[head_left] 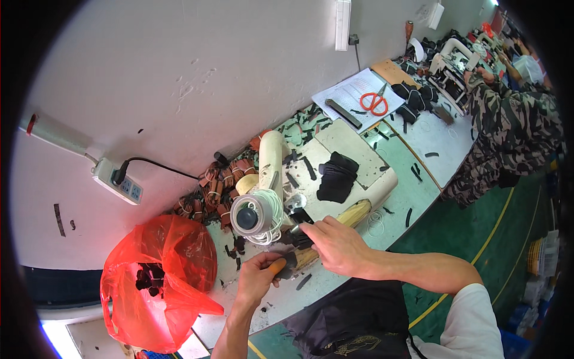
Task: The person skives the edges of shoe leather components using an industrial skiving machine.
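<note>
My left hand (256, 280) is closed around an orange-and-dark-grey piece (277, 267), held low over the front edge of the table. Its exact kind cannot be made out. Fingers bent, my right hand (341, 244) grips a small black object with a shiny metal part (301, 234), just right of the other hand. Beneath both hands runs a worn yellowish wooden bar (356, 214) along the front of a cream machine (270, 157). A stack of black pieces (338, 177) lies on the machine's bed. White cord (275, 215) hangs in loops beside a round clear spool (244, 205).
At left, a red plastic bag (197, 245) holds dark pieces. Brown bundles (214, 190) line the wall behind the machine. Orange-handled scissors (374, 104) rest on paper sheets (338, 90). A person in camouflage clothing (514, 125) works at far right. A power strip (119, 182) is wall-mounted.
</note>
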`<state>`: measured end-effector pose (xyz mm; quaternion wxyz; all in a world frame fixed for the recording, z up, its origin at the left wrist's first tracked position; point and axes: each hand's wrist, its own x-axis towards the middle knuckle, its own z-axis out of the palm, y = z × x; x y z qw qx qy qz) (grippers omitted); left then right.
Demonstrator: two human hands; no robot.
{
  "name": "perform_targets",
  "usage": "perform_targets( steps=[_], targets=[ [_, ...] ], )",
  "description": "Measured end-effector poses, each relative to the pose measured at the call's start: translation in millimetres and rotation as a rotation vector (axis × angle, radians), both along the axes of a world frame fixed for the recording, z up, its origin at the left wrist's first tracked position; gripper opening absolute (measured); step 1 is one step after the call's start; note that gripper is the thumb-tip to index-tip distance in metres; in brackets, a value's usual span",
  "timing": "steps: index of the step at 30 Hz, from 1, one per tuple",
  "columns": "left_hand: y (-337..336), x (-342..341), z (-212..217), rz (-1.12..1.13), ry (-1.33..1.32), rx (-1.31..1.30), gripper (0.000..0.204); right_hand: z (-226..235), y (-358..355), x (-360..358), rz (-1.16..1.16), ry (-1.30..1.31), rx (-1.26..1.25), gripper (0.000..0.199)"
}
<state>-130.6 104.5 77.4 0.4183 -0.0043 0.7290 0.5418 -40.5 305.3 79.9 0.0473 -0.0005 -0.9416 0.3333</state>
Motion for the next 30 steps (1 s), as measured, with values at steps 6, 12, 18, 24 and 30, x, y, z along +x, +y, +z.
perform_targets(
  steps=[6, 12, 18, 24, 30],
  targets=[
    [3, -1, -1, 0.044, 0.052, -0.258, 0.021, -2, 9, 0, 0.075, -0.105, -0.107, 0.029],
    [26, 3, 1, -0.034, 0.181, -0.254, 0.021, -9, -4, -4, 0.023, 0.051, -0.073, 0.028],
    [1, 1, -3, 0.085, 0.097, 0.059, 0.017, 1, 6, 3, -0.035, -0.068, -0.126, 0.031],
    [20, 1, 0, 0.013, 0.279, -0.106, 0.015, -8, 5, 0, 0.056, 0.0, -0.156, 0.036],
    [0, 0, -12, -0.017, 0.226, 0.103, 0.026, 5, 0, -1, 0.068, -0.099, -0.048, 0.032]
  ],
)
